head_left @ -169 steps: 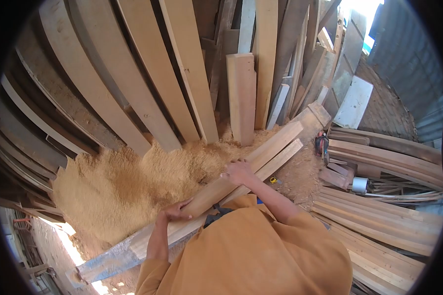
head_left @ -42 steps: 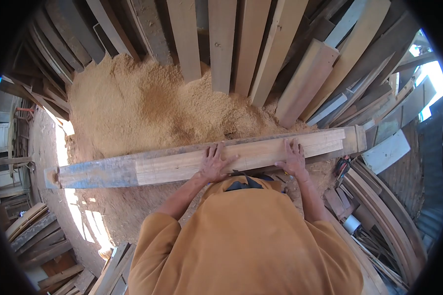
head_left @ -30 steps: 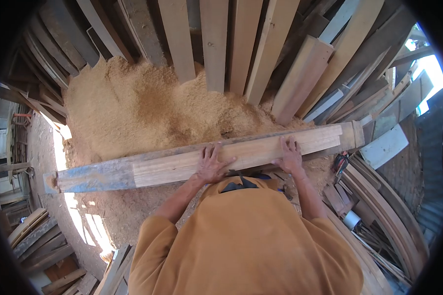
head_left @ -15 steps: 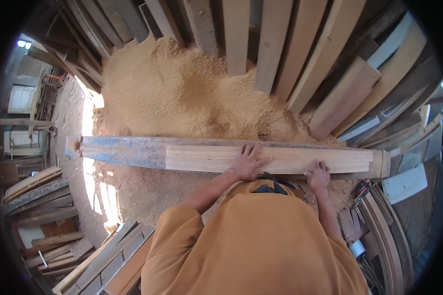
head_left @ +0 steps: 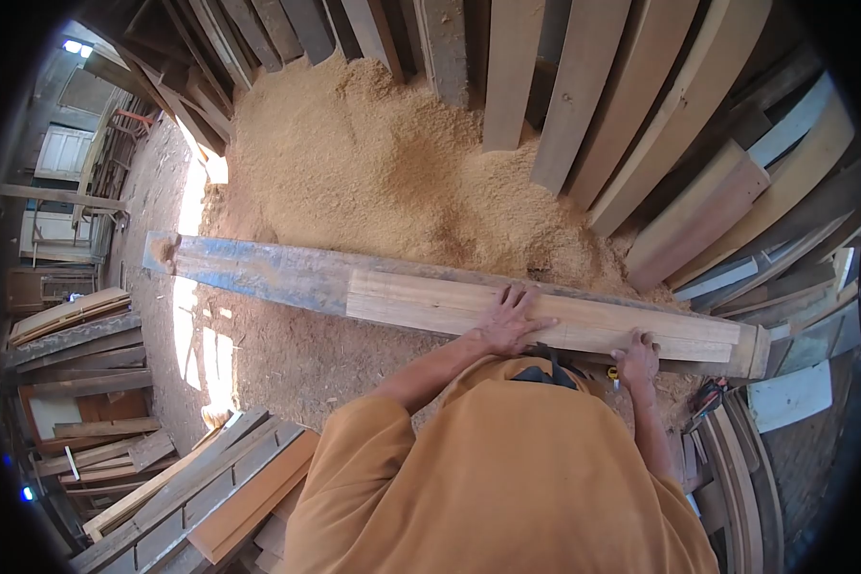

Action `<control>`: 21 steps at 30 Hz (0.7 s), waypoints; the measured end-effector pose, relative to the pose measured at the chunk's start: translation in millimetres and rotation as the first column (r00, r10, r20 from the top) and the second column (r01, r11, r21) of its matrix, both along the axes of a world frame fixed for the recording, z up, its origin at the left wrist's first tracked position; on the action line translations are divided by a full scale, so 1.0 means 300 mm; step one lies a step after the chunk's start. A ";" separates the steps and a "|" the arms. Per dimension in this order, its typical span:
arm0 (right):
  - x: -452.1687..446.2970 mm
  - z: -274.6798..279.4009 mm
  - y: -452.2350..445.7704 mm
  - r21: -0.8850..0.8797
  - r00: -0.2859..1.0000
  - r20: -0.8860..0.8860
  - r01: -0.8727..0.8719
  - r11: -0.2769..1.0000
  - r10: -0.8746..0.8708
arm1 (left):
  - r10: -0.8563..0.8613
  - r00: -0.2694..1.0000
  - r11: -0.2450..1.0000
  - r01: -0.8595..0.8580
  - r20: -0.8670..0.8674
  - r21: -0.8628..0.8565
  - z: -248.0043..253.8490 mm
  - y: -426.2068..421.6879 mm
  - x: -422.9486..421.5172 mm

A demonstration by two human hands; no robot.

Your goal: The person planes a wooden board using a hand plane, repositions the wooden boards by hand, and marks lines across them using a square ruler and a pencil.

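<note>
Two pale wooden planks [head_left: 421,298] lie side by side, a thin seam running between them, on a long worn bench board [head_left: 258,273]. My left hand [head_left: 509,325] rests on the planks with its fingers spread and pointing away from me. Further right, my right hand [head_left: 636,356] is at the planks' near edge, its fingers bent and close together over the wood. The underside of its hold is hidden. A small yellow object [head_left: 612,374], too small to name, shows beside the right wrist.
Sawdust [head_left: 354,163] is heaped behind the bench. Several upright boards [head_left: 584,96] lean along the far side. Stacked timber [head_left: 210,488] lies at the lower left, with more long strips [head_left: 737,459] at the lower right. A white panel [head_left: 789,399] lies at the right.
The view has turned, so the bench now slopes down to the right. Both hands stay at the planks; the right fingers look more bunched, and the yellow object has come into sight.
</note>
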State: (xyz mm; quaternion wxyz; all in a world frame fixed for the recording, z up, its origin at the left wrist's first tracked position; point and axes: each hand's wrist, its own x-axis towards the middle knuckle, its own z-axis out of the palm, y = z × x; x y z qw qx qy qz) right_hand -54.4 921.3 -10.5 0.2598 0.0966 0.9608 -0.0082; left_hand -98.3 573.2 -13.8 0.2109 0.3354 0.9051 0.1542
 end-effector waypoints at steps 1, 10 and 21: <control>-0.001 0.003 -0.001 0.009 1.000 0.009 -0.009 1.000 0.008 | 0.009 1.000 1.000 -0.009 -0.017 0.019 -0.006 -0.001 0.001; 0.137 -0.106 -0.023 0.071 0.965 -0.150 -0.208 0.975 0.217 | 0.022 0.992 0.999 -0.018 -0.124 0.038 -0.070 0.034 0.013; 0.281 0.019 -0.094 -0.656 0.935 0.083 0.312 0.687 -0.345 | -0.221 0.972 0.975 0.222 -0.078 0.001 -0.106 0.395 -0.060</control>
